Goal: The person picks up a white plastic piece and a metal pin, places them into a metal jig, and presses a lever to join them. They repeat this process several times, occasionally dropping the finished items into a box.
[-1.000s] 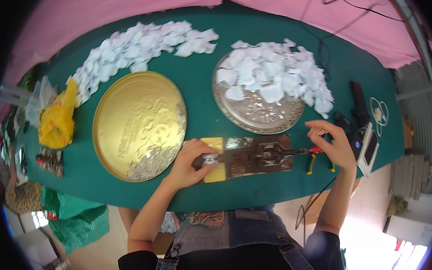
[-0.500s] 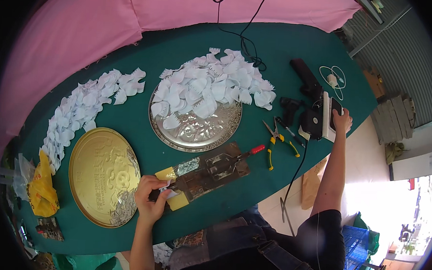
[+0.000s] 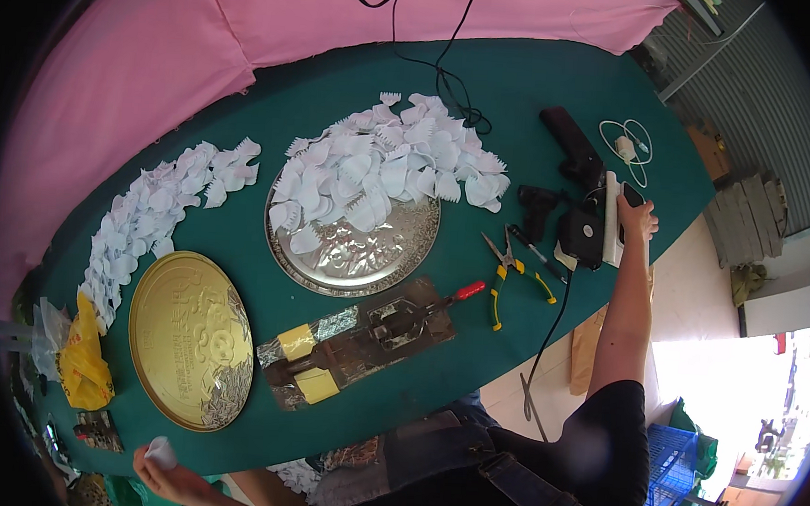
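Note:
My left hand (image 3: 169, 475) is over the near left table edge, its fingers closed on a small white plastic piece (image 3: 162, 452). To its right on the table lies a flat metal jig (image 3: 350, 344) with a red-handled toggle clamp and yellow pads; no hand touches it. My right hand (image 3: 640, 220) reaches to the right end of the table. Its fingers are curled over a dark phone (image 3: 629, 199) lying against a white block (image 3: 611, 223). White toothed plastic pieces (image 3: 378, 164) lie heaped on a round silver tray (image 3: 354, 269). A gold oval tray (image 3: 176, 333) holds thin metal slivers (image 3: 225, 388).
More white pieces (image 3: 141, 212) are strewn along the left side. Pliers (image 3: 505, 263), a marker (image 3: 538, 253), a black device (image 3: 580, 235) and a white cable (image 3: 625, 147) lie on the right. A yellow bag (image 3: 86, 360) sits at the left edge.
My left hand has left the jig and moved toward me and to the left, taking the white piece out with it. My right hand has stayed at the phone.

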Available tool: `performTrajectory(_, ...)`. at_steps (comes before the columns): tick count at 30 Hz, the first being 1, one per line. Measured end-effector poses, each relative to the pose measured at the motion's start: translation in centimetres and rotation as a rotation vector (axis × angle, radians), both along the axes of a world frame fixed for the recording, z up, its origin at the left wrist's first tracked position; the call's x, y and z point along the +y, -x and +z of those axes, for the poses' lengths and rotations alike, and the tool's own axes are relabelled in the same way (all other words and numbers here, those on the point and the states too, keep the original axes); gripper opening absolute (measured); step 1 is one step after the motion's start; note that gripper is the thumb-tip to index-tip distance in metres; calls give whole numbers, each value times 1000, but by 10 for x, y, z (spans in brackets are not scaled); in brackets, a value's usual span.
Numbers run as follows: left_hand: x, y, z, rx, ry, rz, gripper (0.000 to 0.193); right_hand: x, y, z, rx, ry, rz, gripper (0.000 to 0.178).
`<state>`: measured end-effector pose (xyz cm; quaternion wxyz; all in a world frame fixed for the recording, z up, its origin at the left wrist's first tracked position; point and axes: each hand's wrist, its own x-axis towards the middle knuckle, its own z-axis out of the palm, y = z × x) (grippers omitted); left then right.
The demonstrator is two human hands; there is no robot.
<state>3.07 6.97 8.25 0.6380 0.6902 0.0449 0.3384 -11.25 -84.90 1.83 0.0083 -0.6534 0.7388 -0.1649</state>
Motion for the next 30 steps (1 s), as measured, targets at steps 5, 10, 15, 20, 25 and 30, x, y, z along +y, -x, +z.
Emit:
performTrajectory(5, 138, 69, -55, 8, -197, 551, 30, -62, 15, -34, 44, 14, -71, 112)
performTrajectory(10, 159, 106, -127, 297, -204, 902, 30, -106, 56, -34, -4, 59, -95, 110)
performTrajectory(15, 202, 153, -227, 964, -405, 996, 50, -101, 26, -10, -69, 425, 237, 86)
performTrajectory(20, 195, 110, -196, 419, -361, 1012, 50, -48, -31, 75, -398, 481, 709, 58)
performTrajectory(25, 46, -62, -14, -67, -490, 520, 25, 142, -95, 173, -516, 332, 1138, 40)
performTrajectory(30, -59, -211, 24, 148, -859, -389, 23, 274, -149, 169, -299, -286, 1746, 46)
